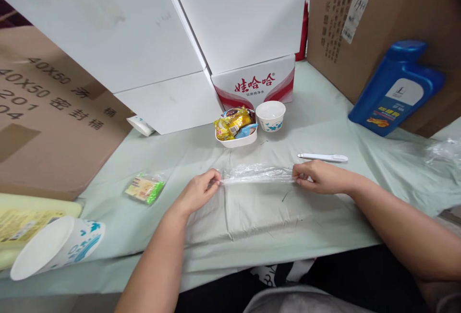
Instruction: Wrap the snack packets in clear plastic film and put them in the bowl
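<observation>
A clear plastic bag (257, 174) is stretched flat between my two hands above the pale green tablecloth (252, 212). My left hand (198, 192) pinches its left end with closed fingers. Its right end is pinched by my right hand (319, 177), fingers also closed. Just beyond my right hand lies a white pen-like tool (323, 157). Behind the bag stands a white dish (236, 141) filled with wrapped snacks, and next to it an empty white paper bowl (270, 115) with blue print.
A green-and-yellow snack packet (144, 188) lies left of my left hand. A stack of paper bowls (57, 246) lies on its side at the near left. White boxes (252, 82) and brown cartons stand at the back; a blue jug (398, 90) leans at right.
</observation>
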### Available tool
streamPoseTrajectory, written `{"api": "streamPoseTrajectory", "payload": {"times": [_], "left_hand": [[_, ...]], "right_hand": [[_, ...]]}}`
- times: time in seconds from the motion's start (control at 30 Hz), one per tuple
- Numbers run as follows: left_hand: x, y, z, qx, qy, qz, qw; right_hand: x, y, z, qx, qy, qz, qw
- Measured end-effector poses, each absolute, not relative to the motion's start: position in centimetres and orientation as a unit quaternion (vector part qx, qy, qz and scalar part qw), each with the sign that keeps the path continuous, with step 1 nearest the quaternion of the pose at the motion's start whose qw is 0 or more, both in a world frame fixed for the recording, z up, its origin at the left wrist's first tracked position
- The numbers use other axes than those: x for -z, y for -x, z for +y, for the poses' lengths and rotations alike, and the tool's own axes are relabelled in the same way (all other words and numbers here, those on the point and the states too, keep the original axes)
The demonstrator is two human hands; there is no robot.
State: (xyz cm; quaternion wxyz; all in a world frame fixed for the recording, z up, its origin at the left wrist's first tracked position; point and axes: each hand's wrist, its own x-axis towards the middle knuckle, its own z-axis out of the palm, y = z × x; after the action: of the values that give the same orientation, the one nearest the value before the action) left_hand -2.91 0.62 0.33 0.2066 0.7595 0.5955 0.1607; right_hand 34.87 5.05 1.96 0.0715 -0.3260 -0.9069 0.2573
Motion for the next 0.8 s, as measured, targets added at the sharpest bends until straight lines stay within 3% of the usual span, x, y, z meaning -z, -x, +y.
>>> {"api": "streamPoseTrajectory", "payload": {"times": [0.2,0.37,0.5,0.8], "left_hand": [[0.8,2.4,1.2,-0.196,-0.706,0.642,0.225],[1.4,1.5,1.6,-0.170,-0.702,0.676,0.146],[1.4,1.3,1.7,-0.162,-0.682,0.702,0.123],[1.7,2.3,2.2,-0.310,-0.569,0.680,0.345]], "right_hand": [[-0.7,-34.1,5.9,-0.291,0.468,-0.827,0.109],[0.4,-32.7,5.7,-0.143,0.538,-0.829,0.046],[0.5,-32.5,5.6,-0.109,0.529,-0.841,0.019],[0.0,-33.7,5.8,-0.158,0.528,-0.833,0.042]]}}
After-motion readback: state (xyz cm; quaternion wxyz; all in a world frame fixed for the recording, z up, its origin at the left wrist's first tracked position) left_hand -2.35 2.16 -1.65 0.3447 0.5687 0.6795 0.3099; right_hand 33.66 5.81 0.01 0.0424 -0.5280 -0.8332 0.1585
